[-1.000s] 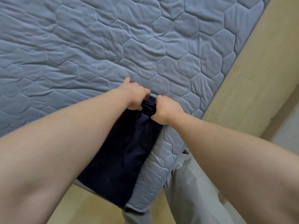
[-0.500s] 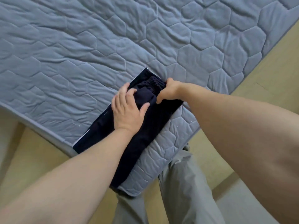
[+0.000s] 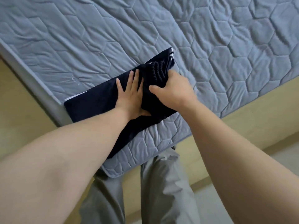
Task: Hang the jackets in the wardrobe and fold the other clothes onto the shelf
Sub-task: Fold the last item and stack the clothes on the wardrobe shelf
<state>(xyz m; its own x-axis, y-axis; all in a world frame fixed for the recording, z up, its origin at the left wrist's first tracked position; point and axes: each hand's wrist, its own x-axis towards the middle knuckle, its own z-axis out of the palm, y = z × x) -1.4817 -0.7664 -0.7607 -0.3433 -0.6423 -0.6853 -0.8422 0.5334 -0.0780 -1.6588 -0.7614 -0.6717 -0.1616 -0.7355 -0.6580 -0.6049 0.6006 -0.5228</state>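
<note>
A dark navy garment [image 3: 90, 104] with a ribbed elastic waistband lies folded lengthwise across the near corner of the blue quilted mattress [image 3: 210, 46]. My left hand [image 3: 131, 92] presses flat on its middle with straight, spread fingers. My right hand [image 3: 173, 89] grips the gathered waistband end, fingers curled into the cloth and thumb pointing left. The garment's lower end is hidden under my left forearm.
The mattress corner [image 3: 113, 173] points toward my legs in grey trousers [image 3: 161, 191]. Pale wooden floor [image 3: 258, 113] runs along the right of the bed, and a grey bed edge [image 3: 40, 88] along the left.
My left hand let go of the waistband and flattened onto the garment. My right hand kept hold of the waistband end. The garment now lies further onto the mattress, turned more sideways.
</note>
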